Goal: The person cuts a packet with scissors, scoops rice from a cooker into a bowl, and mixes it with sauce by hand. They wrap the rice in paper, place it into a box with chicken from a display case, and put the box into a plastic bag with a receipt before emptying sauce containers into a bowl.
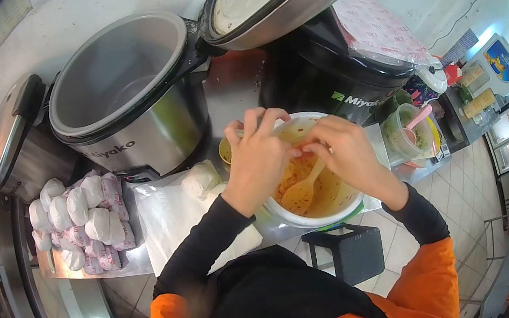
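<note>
Both left hand [259,158] and right hand [352,155] pinch fingers (on what, I can't tell) above the spoon [299,196], handle toward the right.

"Miyako" on the silver cooker [160,132], white "Miyako" beside a green logo [338,96] on the black cooker [309,80]

One wide head-worn view, forward and down, close above the white bowl [312,222].
</note>
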Demonstrator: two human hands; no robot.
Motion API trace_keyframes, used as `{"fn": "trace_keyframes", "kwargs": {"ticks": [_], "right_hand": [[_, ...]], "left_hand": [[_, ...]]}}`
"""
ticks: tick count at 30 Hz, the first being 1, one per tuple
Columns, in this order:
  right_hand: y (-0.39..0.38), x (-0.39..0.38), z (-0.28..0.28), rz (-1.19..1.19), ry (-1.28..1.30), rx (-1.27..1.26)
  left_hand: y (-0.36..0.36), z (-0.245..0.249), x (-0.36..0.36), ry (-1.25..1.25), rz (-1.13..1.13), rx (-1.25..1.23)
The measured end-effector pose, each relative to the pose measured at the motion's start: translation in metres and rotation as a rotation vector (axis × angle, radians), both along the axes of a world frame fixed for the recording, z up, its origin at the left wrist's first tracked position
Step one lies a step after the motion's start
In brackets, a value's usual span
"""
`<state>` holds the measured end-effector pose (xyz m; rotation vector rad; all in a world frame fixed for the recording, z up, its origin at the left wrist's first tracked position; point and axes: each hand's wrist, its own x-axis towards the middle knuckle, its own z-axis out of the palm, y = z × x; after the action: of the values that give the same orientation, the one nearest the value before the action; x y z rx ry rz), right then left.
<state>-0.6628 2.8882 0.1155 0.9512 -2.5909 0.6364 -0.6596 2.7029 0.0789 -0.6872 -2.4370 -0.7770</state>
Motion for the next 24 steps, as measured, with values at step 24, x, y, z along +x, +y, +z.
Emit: {"fn": "trace_keyframes", "kwargs": {"ticks": [24], "right_hand": [[0.003, -0.014, -0.025, -0.107, -0.198, -0.055]], "left_hand": [[0.013, -0.017, -0.003, 0.188, 0.102, -0.038]]}}
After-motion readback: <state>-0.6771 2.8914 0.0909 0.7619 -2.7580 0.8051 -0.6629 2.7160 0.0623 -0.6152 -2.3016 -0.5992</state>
